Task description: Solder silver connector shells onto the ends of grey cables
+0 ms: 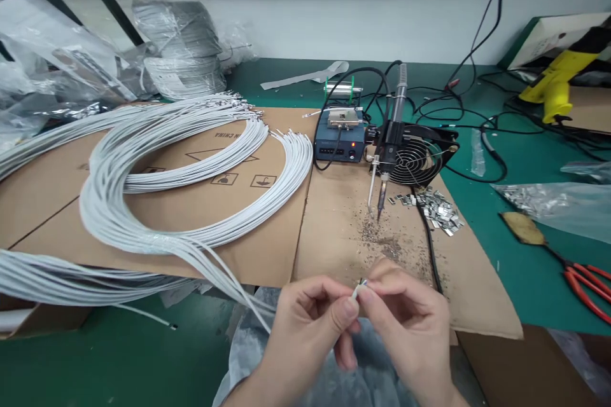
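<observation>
My left hand [310, 324] and my right hand [405, 318] meet at the bottom centre, just in front of the cardboard sheet [334, 229]. Together their fingertips pinch the stripped end of a thin white wire [357, 291]. That wire runs left from my left hand into a big looped bundle of white wires [143, 216] lying on the cardboard. Beyond my hands a soldering iron [384, 184] hangs tip-down in its stand, with solder crumbs scattered under it. A pile of small metal terminals [439, 210] lies right of the iron.
A blue soldering station [340, 140] and a black fan [420, 162] stand behind the iron. Red-handled scissors [573, 270] and a clear bag of terminals [558, 200] lie on the green mat at right. Bagged wire coils [181, 44] are stacked at the back left.
</observation>
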Demonstrator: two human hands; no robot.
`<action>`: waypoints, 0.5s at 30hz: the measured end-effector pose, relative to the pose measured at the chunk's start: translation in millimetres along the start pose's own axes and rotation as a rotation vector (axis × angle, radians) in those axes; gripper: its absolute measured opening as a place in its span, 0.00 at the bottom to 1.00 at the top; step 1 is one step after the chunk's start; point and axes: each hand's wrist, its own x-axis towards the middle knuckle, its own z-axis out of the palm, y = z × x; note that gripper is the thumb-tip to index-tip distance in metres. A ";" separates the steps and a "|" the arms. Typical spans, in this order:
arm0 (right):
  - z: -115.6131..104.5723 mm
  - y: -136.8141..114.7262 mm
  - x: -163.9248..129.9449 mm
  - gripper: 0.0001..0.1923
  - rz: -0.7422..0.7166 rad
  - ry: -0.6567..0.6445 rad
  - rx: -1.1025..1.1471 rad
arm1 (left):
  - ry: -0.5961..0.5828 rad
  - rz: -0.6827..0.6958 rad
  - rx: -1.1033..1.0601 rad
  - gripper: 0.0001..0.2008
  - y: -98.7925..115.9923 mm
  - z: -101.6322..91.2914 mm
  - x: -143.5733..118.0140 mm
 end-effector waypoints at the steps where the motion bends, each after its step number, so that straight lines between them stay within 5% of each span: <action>1: -6.4 0.1 1.6 0.08 -0.018 -0.035 -0.055 | 0.026 -0.002 0.007 0.14 0.6 0.0 -0.4; 4: -43.5 0.0 14.4 0.19 -0.014 -0.079 -0.353 | 0.170 0.011 0.059 0.13 2.5 -1.6 0.1; 8: -110.0 5.1 51.4 0.08 0.046 -0.010 -1.101 | 0.293 0.060 0.140 0.14 2.1 -7.9 7.7; 11: -140.5 17.1 82.0 0.08 0.090 -0.090 -1.232 | 0.306 0.088 0.197 0.14 1.8 -12.0 15.6; 15: -147.8 35.6 103.5 0.06 0.122 -0.181 -1.281 | 0.234 0.004 0.242 0.14 7.1 -14.0 23.9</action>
